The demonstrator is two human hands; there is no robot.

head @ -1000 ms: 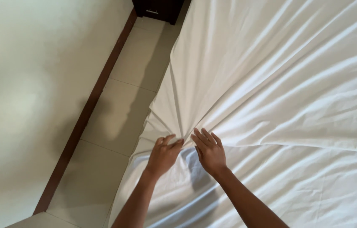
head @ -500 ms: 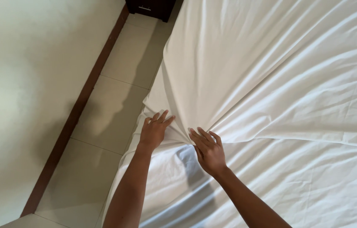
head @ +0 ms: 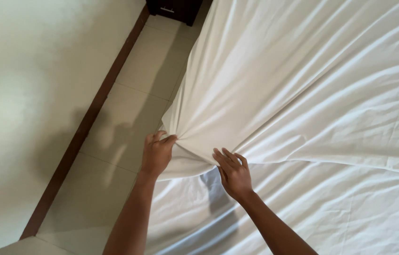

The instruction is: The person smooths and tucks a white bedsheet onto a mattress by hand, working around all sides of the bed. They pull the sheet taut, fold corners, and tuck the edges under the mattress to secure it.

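Left hand [head: 158,153]: fingers closed, pinching a gathered fold of white bedsheet [head: 303,94] at the bed's edge.
Right hand [head: 233,172]: open, flat on sheet just beside the fold.
Hidden: mattress beneath; dark cabinet [head: 176,8] cut off at top.

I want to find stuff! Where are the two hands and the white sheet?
left hand [head: 157,155], head view, back of the hand.
right hand [head: 234,174], head view, back of the hand.
white sheet [head: 303,94], head view, wrinkled middle.
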